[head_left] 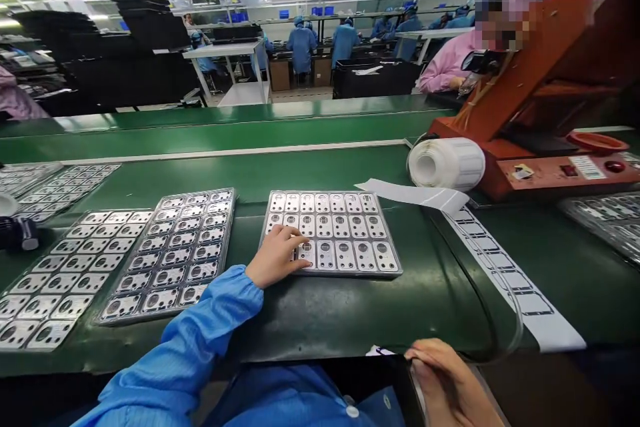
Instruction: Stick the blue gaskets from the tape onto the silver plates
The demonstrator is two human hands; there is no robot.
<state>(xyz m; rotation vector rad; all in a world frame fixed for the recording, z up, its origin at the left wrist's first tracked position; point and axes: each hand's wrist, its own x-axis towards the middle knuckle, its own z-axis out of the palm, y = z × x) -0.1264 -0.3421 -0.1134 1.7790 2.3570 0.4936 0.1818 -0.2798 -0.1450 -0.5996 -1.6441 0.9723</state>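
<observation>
On the green bench, a tray of metal plates lies straight ahead. My left hand rests over its lower left corner, with thumb and fingers apart around a plate near the front row; whether it grips that plate is unclear. Low at the right, my right hand is at the bench's front edge, fingers bent together. A small white piece shows beside its fingertips, and what the hand holds is hidden. A strip of white backing with black outlined labels runs down the bench to the right.
Two more trays, one nearer and one farther left, lie left. A white label roll stands before an orange machine. A thin cable crosses near the label strip. Across the bench sits a person in pink.
</observation>
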